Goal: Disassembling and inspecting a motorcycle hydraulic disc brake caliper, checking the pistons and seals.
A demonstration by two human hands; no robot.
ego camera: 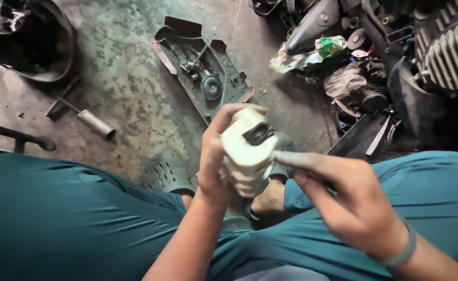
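Head view shows the left hand clamped around a cream plastic part, steadying it upright while the right hand presses extended fingers against its side.

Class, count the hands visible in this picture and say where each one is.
2. The left hand grips the cream plastic part at centre; the right hand touches that part's right side with a fingertip. None seems hidden.

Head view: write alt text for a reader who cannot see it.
A person's left hand grips a cream plastic part with a black clip, while the right hand touches its side with outstretched fingers. Below lie teal trousers, a stained concrete floor, a panel of small parts and a metal tube.
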